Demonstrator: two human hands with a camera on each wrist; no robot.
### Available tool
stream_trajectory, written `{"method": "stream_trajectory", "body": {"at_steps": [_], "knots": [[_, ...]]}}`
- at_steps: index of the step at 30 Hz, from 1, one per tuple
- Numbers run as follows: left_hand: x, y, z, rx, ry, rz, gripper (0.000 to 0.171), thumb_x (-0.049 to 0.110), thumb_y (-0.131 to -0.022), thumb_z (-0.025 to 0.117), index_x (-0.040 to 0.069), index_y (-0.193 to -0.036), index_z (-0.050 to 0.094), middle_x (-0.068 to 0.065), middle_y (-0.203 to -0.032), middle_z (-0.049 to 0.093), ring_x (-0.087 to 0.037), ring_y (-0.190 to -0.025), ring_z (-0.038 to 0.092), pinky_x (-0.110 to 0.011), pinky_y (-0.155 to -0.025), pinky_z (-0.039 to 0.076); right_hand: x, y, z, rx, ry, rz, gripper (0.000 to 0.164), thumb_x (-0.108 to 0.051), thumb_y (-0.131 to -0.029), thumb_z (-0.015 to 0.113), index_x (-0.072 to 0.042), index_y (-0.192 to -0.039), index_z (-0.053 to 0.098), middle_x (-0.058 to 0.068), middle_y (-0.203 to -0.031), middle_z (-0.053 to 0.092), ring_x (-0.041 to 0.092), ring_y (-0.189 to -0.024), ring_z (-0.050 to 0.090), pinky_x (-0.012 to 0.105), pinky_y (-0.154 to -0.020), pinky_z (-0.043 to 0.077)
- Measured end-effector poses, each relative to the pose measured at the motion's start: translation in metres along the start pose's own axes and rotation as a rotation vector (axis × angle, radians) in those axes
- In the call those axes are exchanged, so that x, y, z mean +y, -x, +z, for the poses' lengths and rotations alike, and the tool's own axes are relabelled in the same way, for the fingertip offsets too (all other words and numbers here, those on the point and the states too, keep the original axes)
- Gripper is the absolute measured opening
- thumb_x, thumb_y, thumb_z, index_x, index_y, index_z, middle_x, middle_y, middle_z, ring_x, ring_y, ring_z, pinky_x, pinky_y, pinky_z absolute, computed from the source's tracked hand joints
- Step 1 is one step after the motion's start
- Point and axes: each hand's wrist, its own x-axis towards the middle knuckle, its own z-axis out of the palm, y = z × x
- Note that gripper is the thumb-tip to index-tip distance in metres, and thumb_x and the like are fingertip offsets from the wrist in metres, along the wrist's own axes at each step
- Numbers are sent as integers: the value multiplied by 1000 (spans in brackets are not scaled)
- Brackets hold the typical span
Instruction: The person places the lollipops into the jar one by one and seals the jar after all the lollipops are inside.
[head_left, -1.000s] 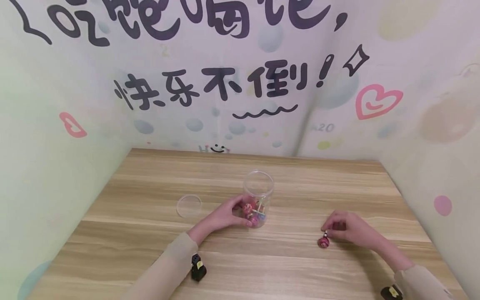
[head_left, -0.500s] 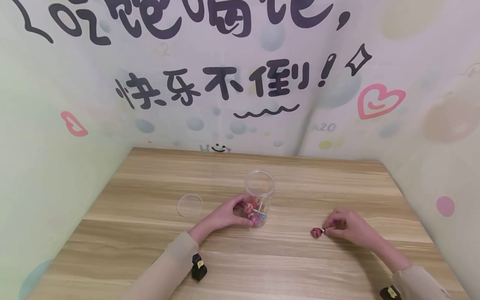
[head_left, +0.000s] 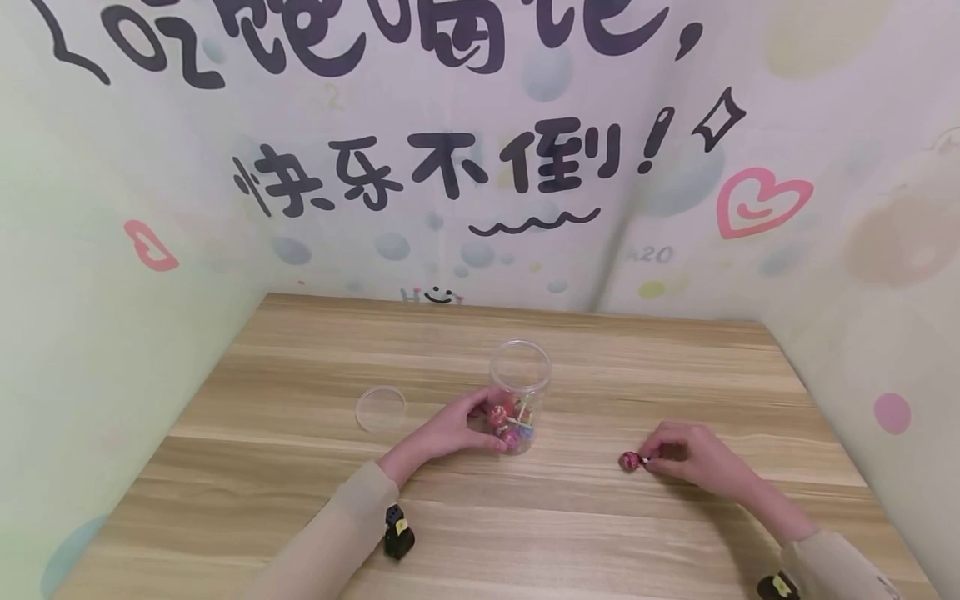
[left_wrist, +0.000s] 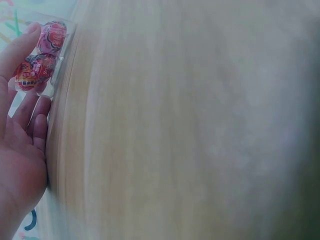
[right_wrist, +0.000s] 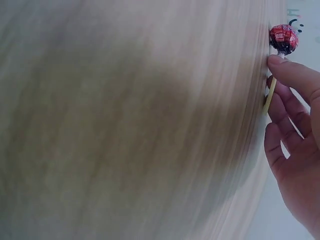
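A clear plastic jar (head_left: 521, 379) stands upright and uncapped near the table's middle, with several wrapped lollipops (head_left: 512, 423) in its lower part. My left hand (head_left: 450, 429) grips the jar low on its left side, thumb in front; the left wrist view shows wrapped lollipop heads (left_wrist: 51, 37) behind the clear wall, close to the thumb. Off to the right, my right hand (head_left: 697, 458) pinches a red-wrapped lollipop (head_left: 630, 461) just below its head, which points left. Its pale yellow stick (right_wrist: 270, 95) runs back under the fingers in the right wrist view.
A round clear lid (head_left: 380, 409) lies flat on the wooden table (head_left: 480, 533), left of the jar. Printed walls (head_left: 442, 250) close off the back and both sides. Black wrist devices (head_left: 398, 533) sit by the cuffs.
The lollipop in my right hand has swung from hanging head-down to pointing left. My left hand has stayed in place on the jar.
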Motion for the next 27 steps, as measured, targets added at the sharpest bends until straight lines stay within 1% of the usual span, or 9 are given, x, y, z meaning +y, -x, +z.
{"method": "stream_trajectory", "body": {"at_steps": [2, 5, 9, 13, 15, 18, 22, 27], "knots": [[1, 0, 0, 1, 2, -1, 73, 23, -76, 86, 17, -140, 51, -3, -128, 60, -16, -119, 53, -39, -108, 40, 0, 0, 0, -3, -11, 3, 22, -9, -80, 80, -26, -92, 73, -11, -88, 72, -3, -80, 60, 18, -68, 51], [2, 0, 0, 4, 2, 10, 72, 22, -76, 86, 15, -140, 52, -3, -127, 61, -17, -118, 53, -39, -108, 41, -1, -1, -2, -19, -12, 40, 19, -12, -81, 80, -25, -93, 73, -10, -86, 72, -5, -75, 58, 18, -63, 49], [2, 0, 0, 2, -2, 14, 71, 21, -76, 86, 15, -139, 52, -3, -127, 61, -16, -118, 53, -38, -108, 41, -3, -2, -7, -60, 17, 115, 15, -18, -83, 78, -25, -95, 74, -11, -85, 72, -7, -73, 55, 18, -62, 47], [1, 0, 0, 1, -1, 18, 70, 21, -77, 85, 15, -138, 52, -3, -128, 61, -16, -118, 53, -37, -108, 41, -5, -7, -13, -107, 43, 156, 14, -18, -84, 77, -25, -96, 74, -14, -85, 72, -7, -73, 55, 18, -62, 48], [0, 0, 0, 1, 3, 25, 71, 21, -77, 85, 15, -139, 52, -4, -128, 61, -16, -118, 53, -38, -108, 41, -6, -10, -15, -124, 54, 156, 15, -16, -84, 76, -25, -96, 74, -15, -85, 71, -7, -73, 55, 18, -63, 48], [1, 0, -1, 1, 7, 35, 73, 22, -77, 85, 15, -141, 51, -4, -128, 61, -17, -118, 54, -39, -108, 41, -8, -17, -21, -132, 56, 133, 17, -11, -84, 75, -23, -95, 74, -15, -84, 71, -8, -72, 55, 18, -61, 48], [2, 1, -1, -3, 18, 35, 75, 22, -77, 85, 16, -143, 49, -5, -129, 61, -19, -120, 54, -42, -110, 41, -11, -29, -30, -133, 61, 78, 17, -6, -84, 75, -20, -94, 73, -7, -83, 73, -8, -73, 54, 19, -59, 47], [3, 2, -1, -5, 34, 30, 77, 21, -77, 85, 17, -144, 48, -6, -132, 60, -21, -123, 54, -45, -112, 39, -20, -47, -45, -156, 87, 51, 16, -6, -85, 75, -19, -95, 73, -1, -85, 74, -9, -73, 54, 18, -60, 46]]}}
